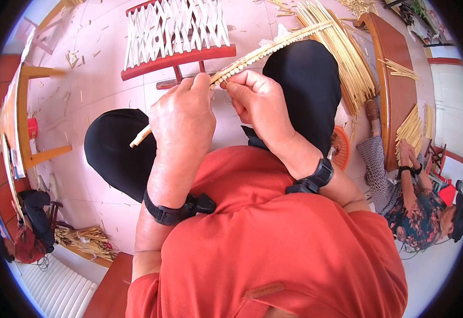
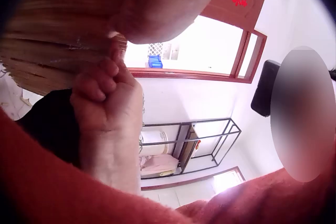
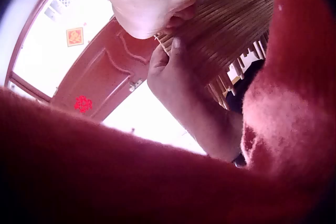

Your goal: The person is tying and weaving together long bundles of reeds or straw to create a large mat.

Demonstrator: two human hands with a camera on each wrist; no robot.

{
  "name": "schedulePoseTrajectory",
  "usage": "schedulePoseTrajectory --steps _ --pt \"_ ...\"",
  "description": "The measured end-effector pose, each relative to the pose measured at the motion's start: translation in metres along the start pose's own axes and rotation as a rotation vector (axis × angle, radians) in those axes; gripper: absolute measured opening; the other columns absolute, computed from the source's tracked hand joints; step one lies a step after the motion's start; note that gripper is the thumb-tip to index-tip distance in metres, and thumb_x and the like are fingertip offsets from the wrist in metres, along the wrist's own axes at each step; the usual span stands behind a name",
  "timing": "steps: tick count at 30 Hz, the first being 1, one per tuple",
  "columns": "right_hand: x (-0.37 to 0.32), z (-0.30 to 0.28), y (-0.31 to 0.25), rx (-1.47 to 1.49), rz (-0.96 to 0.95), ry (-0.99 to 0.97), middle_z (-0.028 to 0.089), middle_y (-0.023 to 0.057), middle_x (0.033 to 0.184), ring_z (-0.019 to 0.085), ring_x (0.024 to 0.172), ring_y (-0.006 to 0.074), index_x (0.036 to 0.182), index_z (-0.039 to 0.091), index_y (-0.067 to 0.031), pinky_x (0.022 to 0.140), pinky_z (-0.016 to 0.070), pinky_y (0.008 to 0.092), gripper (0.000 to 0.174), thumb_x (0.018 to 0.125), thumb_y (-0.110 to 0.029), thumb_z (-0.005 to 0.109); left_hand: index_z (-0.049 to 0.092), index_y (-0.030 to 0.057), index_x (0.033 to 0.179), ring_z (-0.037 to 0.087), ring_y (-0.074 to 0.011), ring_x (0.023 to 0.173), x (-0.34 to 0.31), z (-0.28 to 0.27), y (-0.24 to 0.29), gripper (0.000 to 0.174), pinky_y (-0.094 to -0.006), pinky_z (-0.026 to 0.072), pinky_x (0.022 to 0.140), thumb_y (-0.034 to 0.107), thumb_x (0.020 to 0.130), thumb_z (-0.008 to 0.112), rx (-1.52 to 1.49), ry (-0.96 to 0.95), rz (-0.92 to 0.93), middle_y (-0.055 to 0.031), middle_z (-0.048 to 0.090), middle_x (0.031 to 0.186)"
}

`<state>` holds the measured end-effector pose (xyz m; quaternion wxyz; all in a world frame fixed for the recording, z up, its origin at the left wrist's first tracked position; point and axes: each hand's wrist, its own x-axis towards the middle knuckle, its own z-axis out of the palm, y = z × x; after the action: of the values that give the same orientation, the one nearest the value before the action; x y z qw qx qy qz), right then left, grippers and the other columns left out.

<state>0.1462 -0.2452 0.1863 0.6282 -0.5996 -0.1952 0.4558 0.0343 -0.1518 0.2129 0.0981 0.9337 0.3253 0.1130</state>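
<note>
A flat panel of thin pale sticks (image 1: 274, 50), laid side by side, stands edge-on between the knees in the head view. Its broad face of sticks (image 3: 231, 19) fills the upper right of the right wrist view. My left hand (image 1: 183, 114) grips the panel's near end, with pale stick ends (image 1: 141, 136) poking out below that hand. At the same edge my right hand (image 1: 260, 100) has curled fingers, thumb and forefinger pinching close beside the left fingers. What lies between those fingertips is hidden.
A red wooden folding stool (image 1: 178, 55) laced with white strips stands ahead. Beyond the right knee lies a heap of long sticks (image 1: 342, 58), near a brown bench (image 1: 395, 79). Another person (image 1: 417, 212) sits at right handling sticks. A wooden table (image 1: 30, 116) stands at left.
</note>
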Motion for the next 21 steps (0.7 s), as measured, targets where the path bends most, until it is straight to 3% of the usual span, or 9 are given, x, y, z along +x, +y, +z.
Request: schedulePoseTrajectory --steps 2,5,6,7,10,13,15,19,21 --pt "0.001 0.002 -0.002 0.129 0.122 0.022 0.049 -0.0021 0.059 0.035 0.044 0.0031 0.087 0.06 -0.0027 0.039 0.0273 0.0199 0.013 0.094 -0.013 0.056 0.058 0.0096 0.086 0.064 -0.0308 0.072 0.0 0.0 0.0 0.008 -0.0437 0.0491 0.061 0.013 0.082 0.064 -0.006 0.003 0.021 -0.0076 0.062 0.076" --pt "0.0 0.001 -0.007 0.201 0.153 0.06 0.051 -0.0002 0.058 0.04 0.043 0.0052 0.085 0.057 -0.0028 0.038 0.0296 0.0202 0.014 0.093 -0.015 0.057 0.056 0.0075 0.081 0.063 -0.0304 0.07 0.002 -0.012 0.001 0.008 -0.0436 0.049 0.061 0.013 0.083 0.061 -0.014 0.009 0.05 -0.0082 0.062 0.074" --pt "0.0 -0.006 -0.013 0.122 0.154 -0.059 0.06 0.0057 0.07 0.054 0.05 0.0094 0.096 0.057 0.0002 0.041 0.0361 0.0198 0.017 0.093 -0.016 0.057 0.056 0.007 0.082 0.064 -0.0315 0.07 0.003 -0.02 0.0 0.008 -0.044 0.0489 0.061 0.013 0.083 0.062 -0.016 0.005 0.051 -0.0091 0.062 0.074" --pt "-0.002 -0.008 -0.02 0.121 0.132 -0.069 0.06 0.0057 0.07 0.054 0.05 0.0094 0.096 0.057 0.0002 0.041 0.0361 0.0198 0.017 0.093 -0.016 0.057 0.056 0.007 0.082 0.064 -0.0315 0.07 0.003 -0.032 -0.003 0.008 -0.044 0.0489 0.061 0.013 0.083 0.062 -0.006 0.027 0.056 -0.0091 0.062 0.074" --pt "-0.009 -0.015 -0.043 -0.064 -0.247 -0.28 0.065 0.0159 0.104 0.068 0.079 0.017 0.116 0.052 0.0042 0.054 0.0473 0.0211 0.031 0.095 -0.019 0.054 0.063 0.0072 0.091 0.065 -0.0308 0.068 0.007 -0.081 -0.017 0.012 -0.039 0.0502 0.062 0.013 0.081 0.066 -0.231 -0.012 -0.026 -0.0129 0.066 0.079" --pt "-0.022 -0.02 -0.053 -0.077 -0.478 -0.242 0.066 0.0161 0.1 0.067 0.08 0.0161 0.107 0.056 0.0047 0.057 0.0484 0.0226 0.021 0.095 -0.013 0.052 0.068 0.0046 0.1 0.063 -0.0141 0.066 0.011 -0.144 -0.032 0.022 -0.0292 0.0496 0.065 0.007 0.078 0.067 -0.446 -0.028 -0.113 -0.0101 0.067 0.079" --pt "-0.031 -0.016 -0.054 0.0 -0.544 -0.228 0.067 0.0156 0.096 0.066 0.076 0.0159 0.1 0.059 0.0041 0.058 0.0486 0.0239 0.015 0.094 -0.007 0.051 0.066 -0.0013 0.102 0.058 -0.0081 0.072 0.02 -0.179 -0.051 0.025 -0.0261 0.0481 0.069 0.004 0.078 0.065 -0.585 0.074 0.067 -0.0049 0.066 0.079" --pt "-0.036 -0.01 -0.046 -0.069 -0.525 -0.267 0.067 0.0104 0.089 0.065 0.073 0.0122 0.095 0.063 0.0029 0.061 0.0512 0.0227 0.012 0.092 -0.005 0.054 0.065 -0.0019 0.107 0.058 -0.0086 0.082 0.014 -0.287 -0.067 0.03 -0.0222 0.0459 0.075 0.013 0.081 0.066 -0.435 0.208 0.003 -0.0019 0.063 0.092" --pt "-0.039 -0.008 -0.04 -0.156 -0.427 -0.205 0.066 0.0094 0.081 0.062 0.065 0.0101 0.091 0.063 0.0018 0.059 0.0502 0.022 0.009 0.09 -0.002 0.055 0.065 -0.0003 0.101 0.059 -0.0104 0.074 0.002 -0.319 -0.066 0.023 -0.0227 0.0457 0.068 0.01 0.081 0.064 -0.284 0.579 -0.181 -0.0031 0.063 0.087"
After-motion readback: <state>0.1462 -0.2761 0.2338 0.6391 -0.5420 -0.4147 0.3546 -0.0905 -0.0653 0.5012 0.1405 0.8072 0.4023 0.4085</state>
